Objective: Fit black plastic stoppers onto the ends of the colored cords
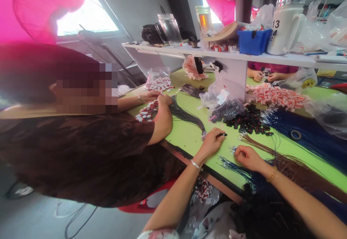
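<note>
Left grip [213, 143]: forearm slanting up and rightward, silver bangle [195, 164] at the wrist, thumb and fingers pinching a small black connector [223, 135] over the green tabletop [187, 137]. Right grip [248, 157]: forearm angling in from the lower right, gold bracelet [271, 174] at the wrist, fingers curled beside silvery wire tips [232, 149]; whether it clasps any, I cannot tell. Black connectors [251, 120]: loose heap, beyond both.
</note>
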Action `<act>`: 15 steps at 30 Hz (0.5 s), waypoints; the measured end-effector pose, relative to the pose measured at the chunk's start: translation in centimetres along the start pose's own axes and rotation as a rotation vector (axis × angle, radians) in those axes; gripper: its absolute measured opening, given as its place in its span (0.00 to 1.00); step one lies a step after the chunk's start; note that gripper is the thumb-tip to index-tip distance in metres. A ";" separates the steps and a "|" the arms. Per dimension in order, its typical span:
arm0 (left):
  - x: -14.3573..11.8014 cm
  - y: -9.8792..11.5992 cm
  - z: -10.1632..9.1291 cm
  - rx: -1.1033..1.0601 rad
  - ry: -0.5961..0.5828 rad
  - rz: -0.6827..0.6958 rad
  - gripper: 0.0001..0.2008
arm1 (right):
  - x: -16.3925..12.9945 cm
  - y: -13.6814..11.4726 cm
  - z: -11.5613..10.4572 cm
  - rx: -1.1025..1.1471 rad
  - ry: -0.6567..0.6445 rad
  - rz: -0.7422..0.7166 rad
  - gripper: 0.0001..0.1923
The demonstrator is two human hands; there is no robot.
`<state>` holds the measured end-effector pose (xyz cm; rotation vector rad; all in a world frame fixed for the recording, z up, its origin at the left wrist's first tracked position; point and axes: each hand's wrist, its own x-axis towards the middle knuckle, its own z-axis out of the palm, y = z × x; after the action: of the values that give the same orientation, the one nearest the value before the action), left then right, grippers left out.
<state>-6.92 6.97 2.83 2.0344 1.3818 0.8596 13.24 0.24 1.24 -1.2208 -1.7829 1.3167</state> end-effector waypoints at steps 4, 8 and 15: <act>-2.2 0.2 0.0 -0.589 -0.038 -0.209 0.13 | 0.1 -0.2 0.0 0.055 0.008 -0.020 0.05; -4.2 0.9 0.6 -0.980 -0.045 -0.396 0.18 | 0.0 -0.8 -0.1 0.115 0.021 -0.063 0.07; -6.3 2.4 2.4 -1.288 -0.111 -0.537 0.18 | -0.6 -1.3 0.0 0.078 0.019 -0.053 0.05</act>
<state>-5.39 0.11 1.63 0.6739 0.8180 0.9658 13.07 -0.44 2.46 -1.1334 -1.7224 1.3271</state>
